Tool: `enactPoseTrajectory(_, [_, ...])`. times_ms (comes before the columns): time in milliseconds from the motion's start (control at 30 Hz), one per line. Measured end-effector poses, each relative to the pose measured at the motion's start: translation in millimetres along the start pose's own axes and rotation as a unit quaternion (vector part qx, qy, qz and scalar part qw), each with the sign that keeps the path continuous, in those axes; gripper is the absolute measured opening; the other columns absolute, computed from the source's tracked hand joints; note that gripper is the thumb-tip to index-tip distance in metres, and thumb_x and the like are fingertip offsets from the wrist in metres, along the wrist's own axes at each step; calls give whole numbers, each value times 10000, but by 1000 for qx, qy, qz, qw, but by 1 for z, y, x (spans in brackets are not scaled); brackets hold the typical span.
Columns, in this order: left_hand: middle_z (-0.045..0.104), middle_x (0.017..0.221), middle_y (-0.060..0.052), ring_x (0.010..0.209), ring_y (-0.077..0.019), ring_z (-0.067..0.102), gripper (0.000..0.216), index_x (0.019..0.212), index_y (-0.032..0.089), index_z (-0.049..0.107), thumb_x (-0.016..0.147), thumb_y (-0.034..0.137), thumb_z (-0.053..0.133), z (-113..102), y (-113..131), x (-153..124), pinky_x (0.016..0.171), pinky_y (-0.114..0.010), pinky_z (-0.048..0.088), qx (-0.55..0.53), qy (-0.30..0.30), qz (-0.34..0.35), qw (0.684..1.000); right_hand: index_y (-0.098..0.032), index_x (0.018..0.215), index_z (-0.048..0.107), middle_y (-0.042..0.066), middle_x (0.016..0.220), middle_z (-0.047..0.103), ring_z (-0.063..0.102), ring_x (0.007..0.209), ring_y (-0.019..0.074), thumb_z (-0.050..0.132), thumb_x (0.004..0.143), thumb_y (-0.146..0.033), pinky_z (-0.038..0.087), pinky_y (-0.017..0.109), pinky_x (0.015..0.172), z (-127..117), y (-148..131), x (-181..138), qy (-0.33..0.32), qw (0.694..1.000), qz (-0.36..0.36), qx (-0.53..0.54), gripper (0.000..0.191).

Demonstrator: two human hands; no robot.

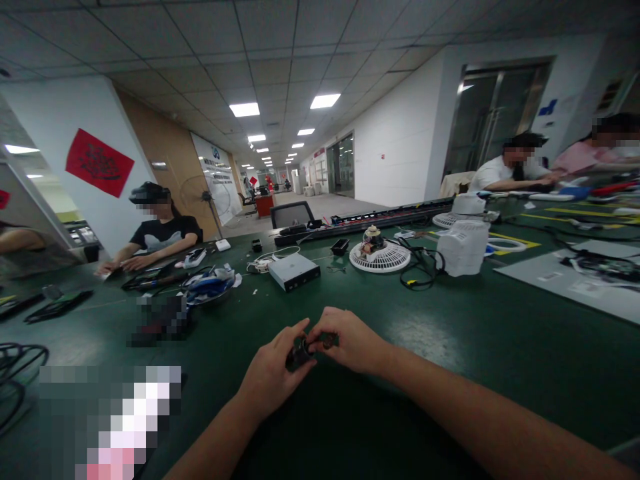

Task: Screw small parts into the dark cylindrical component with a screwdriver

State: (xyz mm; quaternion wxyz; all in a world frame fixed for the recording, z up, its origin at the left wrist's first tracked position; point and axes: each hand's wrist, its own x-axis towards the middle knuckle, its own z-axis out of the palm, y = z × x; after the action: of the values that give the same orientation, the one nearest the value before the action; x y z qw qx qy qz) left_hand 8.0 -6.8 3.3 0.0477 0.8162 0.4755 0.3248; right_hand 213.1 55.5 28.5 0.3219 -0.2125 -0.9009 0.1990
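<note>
The left hand (277,367) was curled around a short black cylinder (299,356), holding it tilted above the large dark green table (350,293). The right hand (353,339) touched the upper end of this cylinder, its thumb and fingers pinching a small brown part (329,341); what exactly the part was, I could not tell. Both hands were close together, near the middle.

On the near left, pixelated patches hid what was lying there, and a loop of black cable (19,373) lay at the far left side.

Beyond the hands, well apart from them, stood a flat silver-grey metal box (294,271), with green surface showing between. It was the first obstacle straight ahead. To its left lay a blue bundle (211,285); behind it to the right, a small open black box (340,247). Farther right were a round white plastic grille (380,259) with a motor on it, a tangled black cable (421,268) and a white plastic housing (463,247). On the right side of the hands the green surface reached as far as a pale grey flat panel (590,283).

Along the far edge stretched a long black bar (390,216), and a person in a black shirt (165,233) sat at the left.
</note>
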Motion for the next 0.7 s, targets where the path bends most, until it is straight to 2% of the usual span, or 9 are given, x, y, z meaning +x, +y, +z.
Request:
enactPoseTrajectory(100, [649,1152,-21,969,-195,678,711,1415,317,357,812,199,714,0,0,-1,866,-355,572,1,6,15,1000,-192,888,727,30,889,692,579,866,172,699,791,-66,442,291,781,1,1,0,4,998,-55,2,161])
enactPoseTrajectory(233, [645,1159,-23,988,-187,670,678,1399,307,376,819,183,705,-2,3,0,862,-329,568,2,14,50,999,-204,828,741,36,907,647,559,900,174,733,774,-89,439,274,759,3,1,0,40,997,-56,-16,127])
enactPoseTrajectory(300, [647,1153,-25,988,-183,670,637,1365,295,406,816,172,705,-3,4,0,856,-320,568,4,13,67,998,-209,798,742,26,891,642,559,886,166,763,760,-125,435,268,754,4,0,1,43,998,-29,-20,95])
enactPoseTrajectory(367, [651,1150,-27,987,-182,671,595,1326,285,434,812,150,701,-3,4,-1,853,-318,568,13,-1,82,997,-205,772,733,17,865,648,563,870,167,809,726,-189,428,271,740,5,0,2,30,999,29,-32,91])
enactPoseTrajectory(500, [663,1131,-31,980,-178,675,520,1291,276,465,834,117,654,-4,4,-1,840,-314,570,30,-18,102,994,-190,749,712,24,801,657,565,830,194,844,670,-416,396,290,677,3,2,3,-8,986,138,-94,273])
enactPoseTrajectory(567, [667,1120,-32,975,-175,678,494,1291,275,470,850,119,629,-4,4,-1,841,-312,570,33,-16,103,994,-191,756,712,30,801,662,570,826,198,828,676,-464,385,291,666,2,2,3,-22,984,146,-103,307])
enactPoseTrajectory(700, [670,1153,-37,1012,-186,673,541,1312,277,464,828,116,645,-3,4,-2,878,-325,564,45,-41,98,993,-190,793,709,24,813,662,577,796,176,833,688,-375,381,269,655,1,0,2,-46,988,129,-70,247])
